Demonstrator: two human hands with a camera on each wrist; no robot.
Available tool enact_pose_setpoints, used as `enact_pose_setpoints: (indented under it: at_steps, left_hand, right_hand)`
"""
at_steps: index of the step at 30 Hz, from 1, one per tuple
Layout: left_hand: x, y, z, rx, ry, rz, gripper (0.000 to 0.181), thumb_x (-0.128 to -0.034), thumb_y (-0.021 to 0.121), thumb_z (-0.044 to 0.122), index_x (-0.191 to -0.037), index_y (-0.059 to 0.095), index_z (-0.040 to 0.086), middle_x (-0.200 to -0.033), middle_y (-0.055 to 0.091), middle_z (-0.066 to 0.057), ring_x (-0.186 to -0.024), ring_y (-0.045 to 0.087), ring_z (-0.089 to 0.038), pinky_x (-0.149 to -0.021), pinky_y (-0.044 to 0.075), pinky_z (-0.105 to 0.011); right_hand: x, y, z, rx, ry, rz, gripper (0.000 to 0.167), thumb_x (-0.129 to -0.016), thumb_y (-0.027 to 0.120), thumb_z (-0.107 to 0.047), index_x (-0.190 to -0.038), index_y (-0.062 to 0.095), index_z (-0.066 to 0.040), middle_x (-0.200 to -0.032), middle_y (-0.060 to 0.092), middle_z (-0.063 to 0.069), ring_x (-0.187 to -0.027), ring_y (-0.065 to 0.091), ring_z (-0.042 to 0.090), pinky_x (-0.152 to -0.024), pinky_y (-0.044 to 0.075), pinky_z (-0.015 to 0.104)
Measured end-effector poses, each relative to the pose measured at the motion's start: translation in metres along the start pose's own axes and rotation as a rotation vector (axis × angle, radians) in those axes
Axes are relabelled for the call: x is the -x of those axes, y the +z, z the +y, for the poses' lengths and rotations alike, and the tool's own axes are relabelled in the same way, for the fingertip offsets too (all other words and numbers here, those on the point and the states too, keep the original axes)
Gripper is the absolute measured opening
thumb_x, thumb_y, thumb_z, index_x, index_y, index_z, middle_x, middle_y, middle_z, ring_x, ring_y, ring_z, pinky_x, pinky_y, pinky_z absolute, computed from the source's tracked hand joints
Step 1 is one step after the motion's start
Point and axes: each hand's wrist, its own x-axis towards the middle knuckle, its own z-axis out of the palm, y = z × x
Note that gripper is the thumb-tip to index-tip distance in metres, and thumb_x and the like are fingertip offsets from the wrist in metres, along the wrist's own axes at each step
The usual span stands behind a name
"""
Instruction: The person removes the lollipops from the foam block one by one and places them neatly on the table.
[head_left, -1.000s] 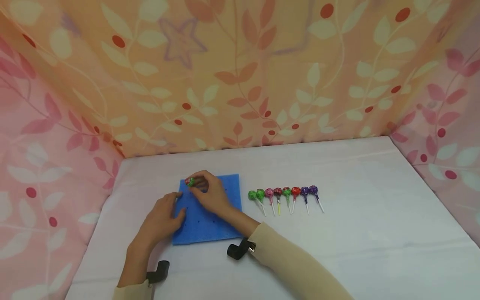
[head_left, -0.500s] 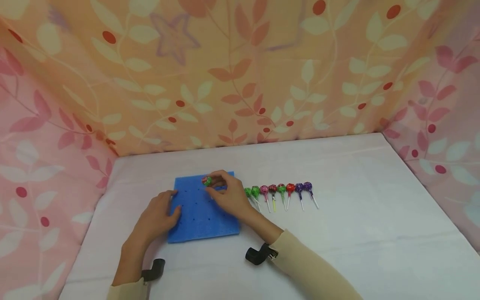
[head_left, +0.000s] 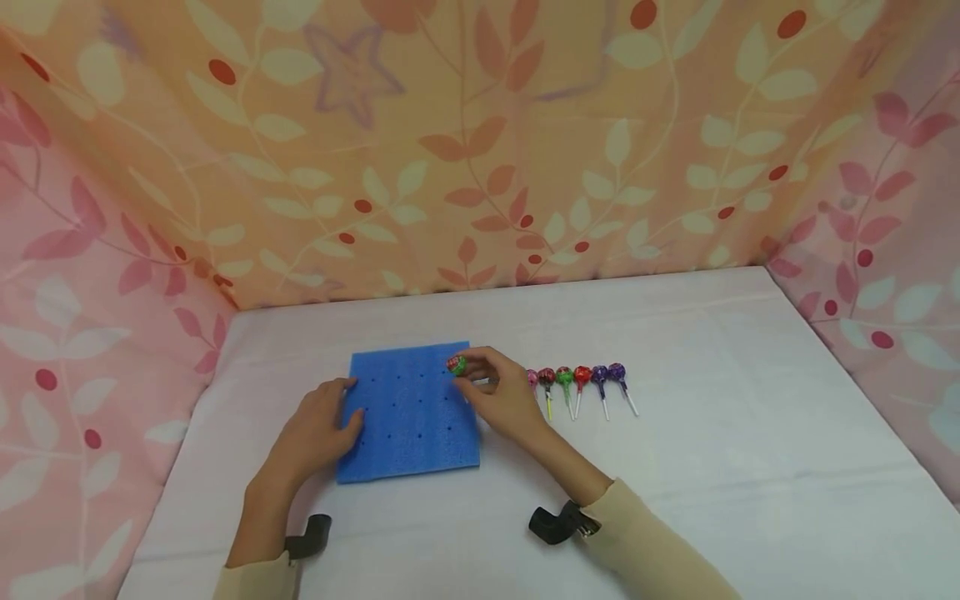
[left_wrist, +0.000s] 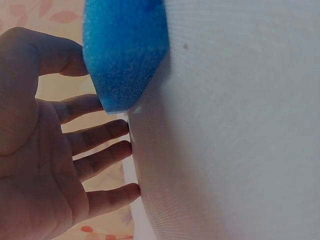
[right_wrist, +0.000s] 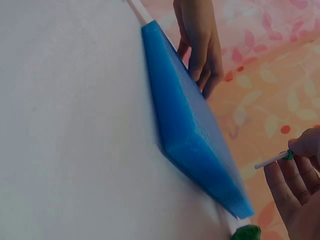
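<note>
A lollipop with a green and red wrapper (head_left: 456, 365) is pinched between the thumb and fingers of my right hand (head_left: 506, 398), above the far right corner of a blue foam block (head_left: 420, 417). In the right wrist view the lollipop's white stick (right_wrist: 270, 161) juts from the fingers, its tip apart from the foam. Small dark holes in rows dot the block's top. My left hand (head_left: 313, 429) rests at the block's left side. Its thumb touches the foam, and its fingers (left_wrist: 102, 162) are spread and nearly straight. Nothing is held there.
Right of the block, several wrapped lollipops lie in a row, among them a red one (head_left: 582, 375) and a purple one (head_left: 617, 372). My right hand hides the row's left end. A white cloth (head_left: 712, 467) covers the table, with patterned curtains (head_left: 480, 150) behind and beside.
My right hand has carried the lollipop rightward over the foam block, from its far left corner to its far right corner. The left hand has stayed at the block's left side.
</note>
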Motion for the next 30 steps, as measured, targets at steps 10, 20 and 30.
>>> enact_pose_setpoints:
  at_steps: [10,20,30]
  left_hand:
    - [-0.001,-0.001,0.001,0.003,0.003,-0.007,0.065,-0.1042,0.057,0.027,-0.157,0.04,-0.005,-0.16,0.045,-0.032,-0.148,0.043,-0.054,-0.121,0.037,-0.071]
    - [0.0,0.007,0.003,0.031,0.005,-0.013,0.064,-0.1041,0.057,0.027,-0.157,0.04,-0.005,-0.16,0.045,-0.032,-0.148,0.043,-0.054,-0.12,0.038,-0.071]
    - [0.001,-0.003,0.004,0.009,0.003,-0.017,0.066,-0.103,0.058,0.026,-0.157,0.039,-0.007,-0.16,0.044,-0.034,-0.148,0.042,-0.055,-0.12,0.037,-0.072]
  right_hand:
    - [0.018,-0.033,0.0,0.033,0.021,0.052,0.037,-0.096,0.077,-0.008,-0.132,0.069,-0.013,-0.112,0.078,0.014,-0.099,0.077,0.027,-0.078,0.063,0.02]
    - [0.035,-0.066,0.003,0.097,0.028,0.148,0.042,-0.093,0.078,-0.003,-0.133,0.067,-0.01,-0.105,0.076,0.013,-0.094,0.076,0.022,-0.076,0.061,0.018]
    - [0.046,-0.089,0.005,0.135,0.037,0.192,0.041,-0.093,0.078,-0.002,-0.131,0.067,-0.01,-0.106,0.076,0.013,-0.094,0.075,0.02,-0.072,0.062,0.019]
